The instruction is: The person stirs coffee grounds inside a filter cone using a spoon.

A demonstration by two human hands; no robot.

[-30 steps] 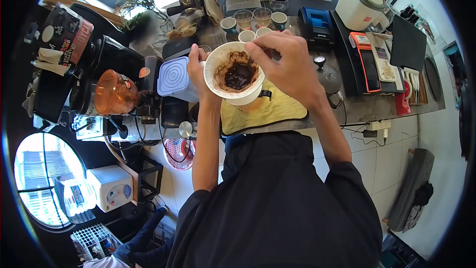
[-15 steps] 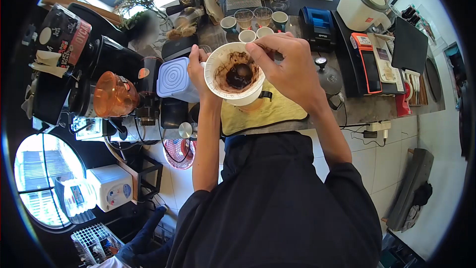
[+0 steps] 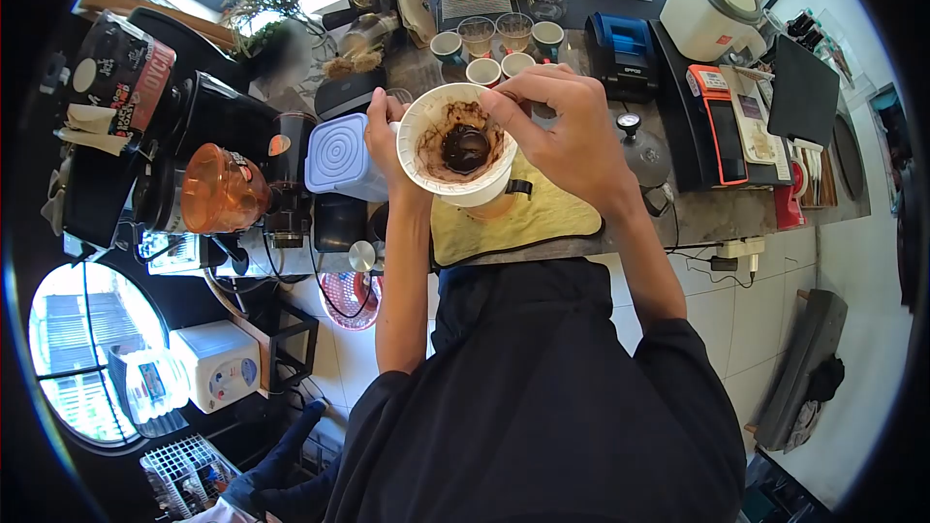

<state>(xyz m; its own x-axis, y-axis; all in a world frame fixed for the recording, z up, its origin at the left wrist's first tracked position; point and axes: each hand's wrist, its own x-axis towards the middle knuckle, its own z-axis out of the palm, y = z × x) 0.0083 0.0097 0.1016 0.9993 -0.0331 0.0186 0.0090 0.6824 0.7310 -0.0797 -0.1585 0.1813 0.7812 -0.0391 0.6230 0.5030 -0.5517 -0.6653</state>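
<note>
Tilted toward me, a white coffee dripper (image 3: 465, 196) hangs over the towel, lined with a paper filter (image 3: 422, 147). Wet dark coffee grounds (image 3: 465, 148) lie at the filter's bottom, with brown smears up its sides. My left hand (image 3: 389, 140) is closed round the dripper's left side; the fingers behind are partly hidden. With thumb against the inner rim and fingers behind, my right hand (image 3: 557, 126) pinches the upper right edge of the filter. Below is a clear server with a black handle (image 3: 519, 187), mostly covered by the dripper, on a yellow towel (image 3: 552, 218).
Several cups (image 3: 484, 71) stand behind the dripper. To the left are a lidded square container (image 3: 341, 155) and a grinder with an orange hopper (image 3: 225, 189). A gooseneck kettle (image 3: 641, 153) with a dial, a blue-black printer (image 3: 620, 53) and a card terminal (image 3: 719, 126) are right.
The dripper has shifted very slightly, and the grounds look a little different inside. Both hands keep their hold.
</note>
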